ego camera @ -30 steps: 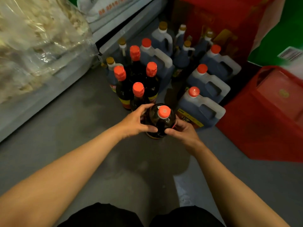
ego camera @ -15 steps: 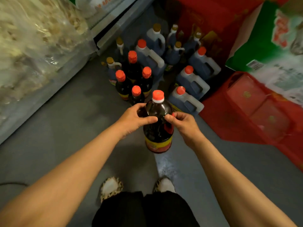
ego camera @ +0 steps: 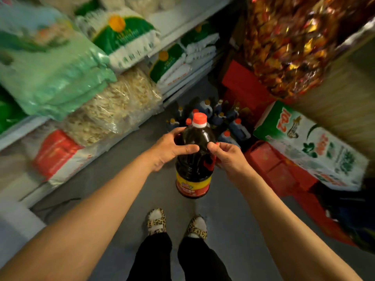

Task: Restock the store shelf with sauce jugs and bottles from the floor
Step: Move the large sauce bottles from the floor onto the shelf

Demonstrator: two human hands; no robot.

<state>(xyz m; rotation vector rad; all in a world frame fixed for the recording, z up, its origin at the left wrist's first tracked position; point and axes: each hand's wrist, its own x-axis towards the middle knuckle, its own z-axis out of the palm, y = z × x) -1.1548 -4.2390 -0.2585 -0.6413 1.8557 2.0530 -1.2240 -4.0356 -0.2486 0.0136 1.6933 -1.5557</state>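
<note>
A large dark sauce bottle (ego camera: 193, 165) with an orange-red cap and a yellow and red label hangs upright in the air above the floor. My left hand (ego camera: 169, 150) grips its shoulder from the left, thumb across the front. My right hand (ego camera: 227, 157) grips it from the right. Far below, the other sauce jugs and bottles (ego camera: 221, 118) stand crowded on the grey floor, partly hidden behind the held bottle. The store shelf (ego camera: 182, 82) runs along the left.
Rice sacks (ego camera: 121, 35) and a clear bag of dried noodles (ego camera: 113, 110) fill the left shelves. Red boxes (ego camera: 280, 167), a white and green sack (ego camera: 316, 147) and a bag of wrapped sweets (ego camera: 288, 43) stand on the right. My feet in leopard slippers (ego camera: 176, 226) stand on the floor.
Both hands have lifted the bottle from the floor group, and the view has risen well above the floor. The shelves and sacks on the left have come into view.
</note>
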